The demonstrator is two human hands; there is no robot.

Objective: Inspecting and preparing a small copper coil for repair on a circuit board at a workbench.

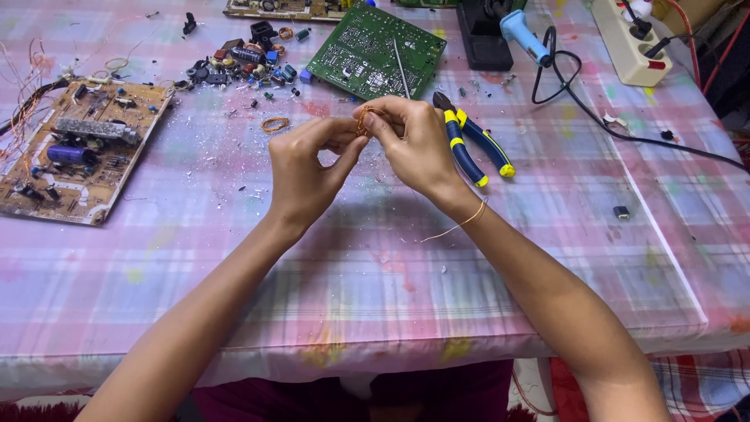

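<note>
Mid-table on the pink plaid cloth (375,289), your left hand (306,168) and right hand (414,144) both pinch a thin copper wire coil (364,119); you seem mid-unwinding, so keep tension steady.

Your two hands meet over the middle of the worktop (375,281). The pliers (473,146) lie just right of them. One circuit board (76,148) lies far left, another (375,48) behind your hands, with the small parts (242,66) between the boards.
</note>
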